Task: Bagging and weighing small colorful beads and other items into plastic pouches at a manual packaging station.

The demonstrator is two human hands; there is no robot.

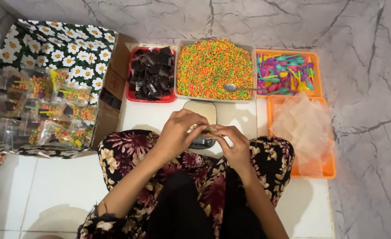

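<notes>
Both hands meet above the lap: left hand [178, 130] and right hand [233, 144] pinch a small packet [209, 130] between fingertips, grip clenched on it, just over a small scale [201, 116] on the floor. Beyond sit a red tray of dark squares [152, 73], a tray of coloured beads [214, 68] with a spoon [231, 87], and an orange tray of plastic spoons [286, 73]. Clear bags [304, 128] lie right; filled packets [40, 110] fill the flowered box left.

**Even, bright light with soft shadows and smeared fine detail**

Diffuse light from above fills the scene. The white tiled floor [49, 190] shows a soft grey shadow near the bottom edge and a faint one at the right. Glare whitens the clear plastic packets [36, 110] in the daisy-print cardboard box [71, 44]. The straight tile joints bend near the frame edges. The small multicoloured beads [213, 66] blur together.
</notes>
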